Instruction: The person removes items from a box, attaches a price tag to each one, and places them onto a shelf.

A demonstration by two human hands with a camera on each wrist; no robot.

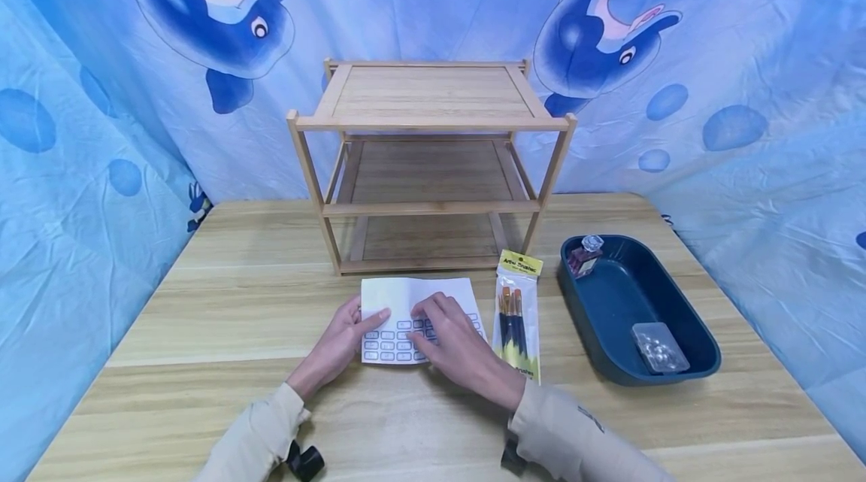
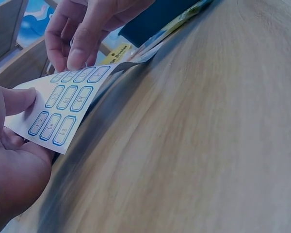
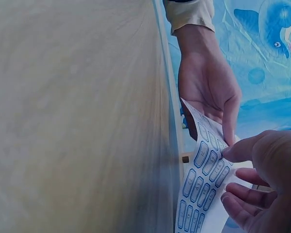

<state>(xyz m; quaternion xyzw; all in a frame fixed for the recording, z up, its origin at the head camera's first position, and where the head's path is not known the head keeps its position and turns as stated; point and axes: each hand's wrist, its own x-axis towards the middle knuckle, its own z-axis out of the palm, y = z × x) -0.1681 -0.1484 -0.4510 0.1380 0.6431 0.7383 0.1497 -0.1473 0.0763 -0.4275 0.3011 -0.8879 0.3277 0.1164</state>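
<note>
A white sheet of sticker labels (image 1: 392, 345), with rows of blue-framed, numbered boxes, is held just over the table. My left hand (image 1: 341, 335) grips its left edge, thumb on top and fingers underneath. My right hand (image 1: 456, 339) is over the printed rows, its fingers bent and its thumb (image 3: 237, 149) touching the sheet. A gap shows between thumb and forefinger, with nothing visibly pinched. In the left wrist view the right fingertips come down at the far side of the labels (image 2: 68, 97). The sheet's underside is hidden.
Right of the sheet lies a pack of artist brushes (image 1: 519, 316). Beyond it stands a dark blue tub (image 1: 619, 301) holding a small glass bottle (image 1: 585, 256) and a clear plastic box (image 1: 659, 348). A three-tier wooden rack (image 1: 433, 123) stands at the back of the table (image 1: 223, 301).
</note>
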